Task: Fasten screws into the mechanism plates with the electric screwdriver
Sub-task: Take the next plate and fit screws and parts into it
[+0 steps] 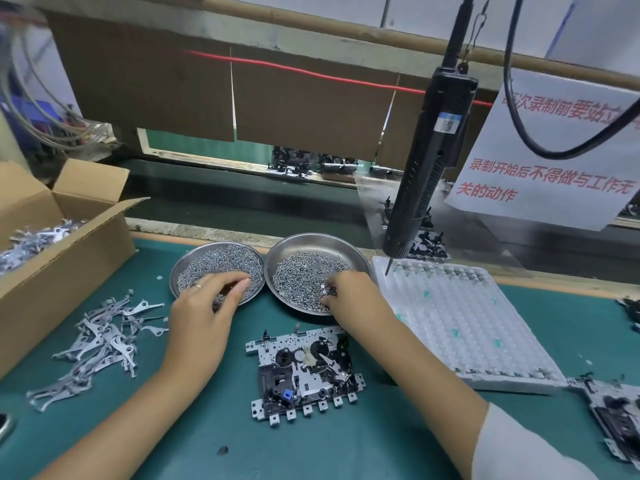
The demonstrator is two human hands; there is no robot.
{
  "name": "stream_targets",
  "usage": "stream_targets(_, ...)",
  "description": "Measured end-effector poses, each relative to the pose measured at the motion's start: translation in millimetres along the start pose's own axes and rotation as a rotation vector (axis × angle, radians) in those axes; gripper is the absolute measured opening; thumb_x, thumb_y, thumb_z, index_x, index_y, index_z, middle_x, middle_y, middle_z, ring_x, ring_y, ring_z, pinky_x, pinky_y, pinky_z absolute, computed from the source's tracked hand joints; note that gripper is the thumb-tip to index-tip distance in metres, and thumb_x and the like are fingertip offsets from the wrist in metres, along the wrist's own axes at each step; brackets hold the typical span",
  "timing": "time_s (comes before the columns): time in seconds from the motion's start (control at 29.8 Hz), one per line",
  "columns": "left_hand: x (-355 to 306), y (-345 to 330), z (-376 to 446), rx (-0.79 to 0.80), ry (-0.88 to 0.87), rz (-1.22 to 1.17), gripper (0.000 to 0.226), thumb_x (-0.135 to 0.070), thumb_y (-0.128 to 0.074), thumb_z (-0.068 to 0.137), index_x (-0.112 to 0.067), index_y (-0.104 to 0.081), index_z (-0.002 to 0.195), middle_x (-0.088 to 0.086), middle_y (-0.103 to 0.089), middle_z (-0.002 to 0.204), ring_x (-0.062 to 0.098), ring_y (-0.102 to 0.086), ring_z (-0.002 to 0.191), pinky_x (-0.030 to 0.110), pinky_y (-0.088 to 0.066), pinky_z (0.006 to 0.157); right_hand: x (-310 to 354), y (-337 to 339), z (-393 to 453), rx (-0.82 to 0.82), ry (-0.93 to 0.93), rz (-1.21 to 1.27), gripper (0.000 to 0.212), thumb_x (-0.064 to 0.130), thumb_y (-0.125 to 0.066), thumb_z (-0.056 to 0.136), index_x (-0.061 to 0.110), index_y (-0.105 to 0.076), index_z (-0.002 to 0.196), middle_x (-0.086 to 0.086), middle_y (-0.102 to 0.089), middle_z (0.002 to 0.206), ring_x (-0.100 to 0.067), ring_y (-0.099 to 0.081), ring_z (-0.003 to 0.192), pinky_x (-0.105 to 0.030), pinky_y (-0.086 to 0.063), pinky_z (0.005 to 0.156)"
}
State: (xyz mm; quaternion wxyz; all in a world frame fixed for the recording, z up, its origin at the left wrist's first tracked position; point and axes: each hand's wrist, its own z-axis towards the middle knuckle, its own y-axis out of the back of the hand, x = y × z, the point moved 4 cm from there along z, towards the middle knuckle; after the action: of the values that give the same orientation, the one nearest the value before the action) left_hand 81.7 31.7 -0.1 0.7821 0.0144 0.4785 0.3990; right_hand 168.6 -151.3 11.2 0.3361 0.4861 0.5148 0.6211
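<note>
Here my left hand [204, 306] and right hand [349, 299] pinch at screws [298, 275] in their dishes. They're tiny, slippery; I'd nip each by its head.

colours on the bench

the mat [329, 445] was teal green. two steel dishes [183, 261] [349, 247] shone silver, heaped with grey screws [221, 261]. the mechanism plate [304, 372] was silver and black with one blue square part [286, 394]. the levers [100, 341] were pale grey, the box [65, 268] brown, the tray [464, 323] milky white and bumped in a grid. the screwdriver [426, 164] was black, and the white sheet [550, 157] bore red characters.
</note>
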Motion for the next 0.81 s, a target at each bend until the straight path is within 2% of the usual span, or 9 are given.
stream_targets(0.07, 2, 3, 1, -0.017, 0.044, -0.068, 0.011, -0.011, -0.064, 0.087, -0.014, -0.071, 0.095, -0.009, -0.067, 0.089, -0.002, -0.059, 0.082, 0.008, -0.042, 0.074, 0, 0, 2, -0.030, -0.005, 0.028, 0.021, 0.020, -0.061, 0.093, 0.001, -0.065, 0.102, -0.015, -0.066, 0.102, -0.030, -0.062, 0.097, -0.033, -0.049, 0.080)
stream_targets(0.1, 2, 3, 2, -0.025, 0.064, -0.101, 0.011, -0.011, -0.065, 0.087, -0.017, -0.071, 0.094, -0.011, -0.067, 0.088, -0.007, -0.058, 0.081, 0.004, -0.040, 0.071, -1, -1, 3, -0.050, -0.006, 0.051, 0.020, 0.017, -0.061, 0.092, 0.002, -0.066, 0.105, -0.015, -0.067, 0.103, -0.030, -0.063, 0.097, -0.032, -0.049, 0.081)
stream_targets(0.17, 2, 2, 2, -0.031, 0.099, -0.152, 0.013, -0.011, -0.066, 0.086, -0.022, -0.069, 0.092, -0.011, -0.068, 0.088, -0.010, -0.058, 0.080, 0.003, -0.040, 0.071, -3, 1, 1, -0.105, -0.013, 0.114, 0.023, 0.010, -0.060, 0.092, 0.005, -0.067, 0.114, -0.012, -0.068, 0.109, -0.026, -0.064, 0.100, -0.031, -0.049, 0.088)
stream_targets(0.3, -6, -3, -3, -0.007, 0.105, -0.220, 0.020, -0.012, -0.072, 0.080, -0.025, -0.067, 0.094, -0.015, -0.068, 0.082, -0.003, -0.061, 0.078, 0.006, -0.043, 0.073, -7, 0, -2, -0.223, 0.030, 0.109, 0.017, 0.008, -0.055, 0.094, 0.004, -0.071, 0.099, -0.010, -0.071, 0.098, -0.024, -0.065, 0.090, -0.032, -0.051, 0.082)
stream_targets(0.4, -15, -5, -7, 0.018, 0.060, -0.250, 0.025, -0.017, -0.075, 0.076, -0.034, -0.065, 0.091, -0.017, -0.068, 0.083, 0.000, -0.061, 0.076, 0.014, -0.046, 0.080, -8, 1, -4, -0.278, 0.036, 0.143, 0.018, 0.011, -0.055, 0.094, 0.007, -0.073, 0.095, -0.009, -0.072, 0.093, -0.026, -0.063, 0.087, -0.032, -0.050, 0.076)
stream_targets(0.5, -23, -6, -11, 0.050, 0.027, -0.271, 0.021, -0.032, -0.070, 0.072, -0.038, -0.065, 0.091, -0.021, -0.068, 0.084, 0.002, -0.062, 0.076, 0.037, -0.049, 0.089, -10, 6, -8, -0.369, 0.042, 0.283, 0.016, 0.013, -0.059, 0.093, 0.008, -0.074, 0.096, -0.007, -0.072, 0.091, -0.023, -0.063, 0.085, -0.029, -0.047, 0.077)
stream_targets(0.57, -26, -8, -14, 0.077, 0.011, -0.279, 0.021, -0.036, -0.069, 0.070, -0.041, -0.064, 0.090, -0.022, -0.068, 0.085, 0.002, -0.062, 0.075, 0.046, -0.049, 0.089, -13, 9, -10, -0.408, 0.060, 0.351, 0.015, 0.012, -0.061, 0.091, 0.009, -0.075, 0.097, -0.005, -0.072, 0.092, -0.019, -0.063, 0.084, -0.029, -0.048, 0.080)
stream_targets(0.67, -29, -10, -16, 0.091, -0.015, -0.267, 0.022, -0.037, -0.069, 0.070, -0.041, -0.064, 0.091, -0.022, -0.068, 0.087, 0.003, -0.063, 0.075, 0.050, -0.047, 0.088, -18, 9, -9, -0.410, 0.056, 0.452, 0.011, 0.012, -0.064, 0.090, 0.009, -0.074, 0.093, -0.004, -0.070, 0.090, -0.016, -0.063, 0.082, -0.030, -0.050, 0.082)
stream_targets(0.81, -29, -14, -17, 0.097, -0.036, -0.264, 0.022, -0.033, -0.071, 0.071, -0.034, -0.067, 0.092, -0.017, -0.069, 0.082, 0.003, -0.062, 0.076, 0.047, -0.044, 0.091, -23, 9, -12, -0.397, 0.034, 0.551, 0.008, 0.016, -0.063, 0.091, 0.011, -0.070, 0.088, -0.003, -0.065, 0.087, -0.009, -0.059, 0.076, -0.011, -0.044, 0.071)
